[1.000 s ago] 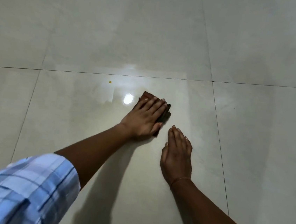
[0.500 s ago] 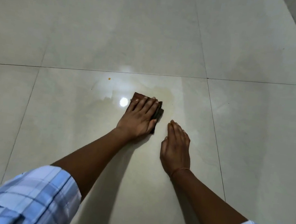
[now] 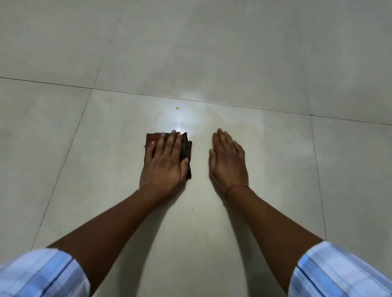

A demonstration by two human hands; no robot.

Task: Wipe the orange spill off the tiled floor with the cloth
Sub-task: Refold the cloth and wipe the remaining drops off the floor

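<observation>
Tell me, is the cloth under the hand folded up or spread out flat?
Folded. The cloth shows stacked layered edges beside the left hand, which nearly covers its compact shape.

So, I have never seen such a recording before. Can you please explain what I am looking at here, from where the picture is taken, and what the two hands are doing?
There is no machine here. A person wears a camera on the head, and it looks forward and down, so you see their own two arms reaching away from you over a pale tiled floor.

The left hand lies flat on a dark brown folded cloth and presses it onto the floor. The right hand holds nothing; it rests open on the tile beside the cloth, not touching it.

Beyond the hands lies a small orange speck. A faint yellowish smear shows beyond the right hand. The bright spot near the cloth is only a lamp's reflection. The blue checked sleeves belong to the person's shirt.
</observation>
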